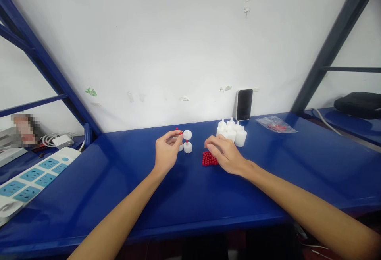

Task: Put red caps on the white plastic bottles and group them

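Observation:
My left hand [167,151] is closed on a small white squeeze bottle [187,134]. The bottle is tilted on its side, with its red-capped tip [180,133] between my fingertips and its round base toward the right. Just below it another white bottle with a red cap [187,147] stands upright on the table. More capped bottles behind my left fingers are partly hidden. Over a tight cluster of small red caps [210,158] hovers my right hand [226,153], its fingers loosely bent and apart, with nothing visible in them. The hand covers the cluster's right side.
Behind my right hand stand several white bottles with bare pointed tips [240,136]. A clear bag with red pieces [277,125] lies at the right. Against the wall leans a dark-screened device [244,104]. A power strip [35,180] lies along the left side of the blue table [190,208].

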`<state>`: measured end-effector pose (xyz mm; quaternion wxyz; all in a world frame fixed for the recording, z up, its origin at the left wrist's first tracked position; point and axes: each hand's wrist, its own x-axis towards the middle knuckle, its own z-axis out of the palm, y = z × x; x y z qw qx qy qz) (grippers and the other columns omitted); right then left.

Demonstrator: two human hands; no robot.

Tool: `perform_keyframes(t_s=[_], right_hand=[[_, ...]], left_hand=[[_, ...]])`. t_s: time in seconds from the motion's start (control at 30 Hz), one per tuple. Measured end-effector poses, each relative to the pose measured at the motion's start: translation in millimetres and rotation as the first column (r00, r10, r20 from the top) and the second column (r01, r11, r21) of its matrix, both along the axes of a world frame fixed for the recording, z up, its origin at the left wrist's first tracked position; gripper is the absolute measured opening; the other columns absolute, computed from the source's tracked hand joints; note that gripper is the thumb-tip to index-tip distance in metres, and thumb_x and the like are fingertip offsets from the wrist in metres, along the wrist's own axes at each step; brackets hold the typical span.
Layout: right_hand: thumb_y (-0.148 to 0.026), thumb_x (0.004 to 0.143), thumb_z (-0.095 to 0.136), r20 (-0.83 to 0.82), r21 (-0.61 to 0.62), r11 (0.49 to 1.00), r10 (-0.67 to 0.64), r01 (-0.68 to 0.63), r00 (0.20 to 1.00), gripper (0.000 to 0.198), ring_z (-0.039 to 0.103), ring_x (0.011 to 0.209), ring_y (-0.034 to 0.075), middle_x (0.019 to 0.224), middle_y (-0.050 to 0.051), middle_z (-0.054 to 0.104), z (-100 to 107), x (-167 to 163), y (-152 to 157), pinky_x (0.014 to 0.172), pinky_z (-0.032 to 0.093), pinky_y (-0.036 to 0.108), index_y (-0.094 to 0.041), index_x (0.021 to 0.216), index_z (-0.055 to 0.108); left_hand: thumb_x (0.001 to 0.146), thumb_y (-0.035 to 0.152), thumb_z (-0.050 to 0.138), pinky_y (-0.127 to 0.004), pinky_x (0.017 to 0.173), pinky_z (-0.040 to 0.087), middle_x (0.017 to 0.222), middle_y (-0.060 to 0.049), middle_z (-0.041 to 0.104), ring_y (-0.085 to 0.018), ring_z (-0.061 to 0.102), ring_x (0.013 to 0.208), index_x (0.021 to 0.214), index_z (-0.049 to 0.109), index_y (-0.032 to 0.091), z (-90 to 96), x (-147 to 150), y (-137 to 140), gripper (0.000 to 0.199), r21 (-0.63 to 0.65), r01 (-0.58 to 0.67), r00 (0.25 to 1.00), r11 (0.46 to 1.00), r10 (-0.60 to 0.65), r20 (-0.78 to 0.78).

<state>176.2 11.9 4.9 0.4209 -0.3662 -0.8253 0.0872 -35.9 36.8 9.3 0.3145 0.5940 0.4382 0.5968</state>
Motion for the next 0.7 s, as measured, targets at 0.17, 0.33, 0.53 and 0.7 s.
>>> perform_keyframes(t_s=[0.17,0.33,0.53,0.7], right_hand=[[-0.034,0.100,0.038,-0.047,0.015,0.996,0.085,-0.084,0.995,0.033,0.047,0.056,0.013,0.062,-0.001,0.053,-1.3,-0.4,-2.5,0.059,0.037,0.028,-0.020,0.074,0.054],[-0.029,0.098,0.040,-0.059,0.065,0.995,0.084,-0.080,0.995,0.033,0.045,0.055,0.012,0.062,0.000,0.050,0.9,-0.9,-1.0,0.056,0.037,0.027,-0.019,0.068,0.050],[-0.035,0.084,0.065,-0.131,0.073,0.996,0.059,-0.050,0.990,0.029,0.046,0.052,0.010,0.060,-0.002,0.054,-2.8,-4.5,0.7,0.052,0.038,0.025,-0.020,0.064,0.050],[-0.027,0.079,0.058,-0.188,0.031,0.999,0.047,-0.041,0.981,0.010,0.047,0.056,0.013,0.064,-0.002,0.054,0.1,-2.7,-3.9,0.056,0.039,0.028,-0.020,0.074,0.053]], left_hand=[[0.083,0.036,0.066,-0.023,0.057,0.052,0.083,-0.004,0.071,-0.012,0.065,0.058,0.096,0.071,0.016,-10.0,-4.4,5.7,0.025,0.090,-0.075,0.964,0.993,0.096,-0.248],[0.088,0.027,0.060,-0.023,0.062,0.050,0.084,-0.001,0.068,-0.009,0.058,0.056,0.097,0.072,0.019,-12.8,-3.1,5.2,0.016,0.329,-0.071,0.845,0.942,0.232,-0.481],[0.092,0.023,0.054,-0.025,0.070,0.051,0.094,-0.004,0.065,-0.010,0.058,0.064,0.110,0.068,0.019,-18.3,-3.1,9.1,0.023,0.438,0.012,0.729,0.899,0.292,-0.619],[0.094,0.022,0.053,-0.025,0.070,0.051,0.091,-0.003,0.066,-0.009,0.056,0.062,0.116,0.064,0.019,-18.7,-4.1,10.0,0.025,0.468,0.024,0.727,0.883,0.307,-0.615]])
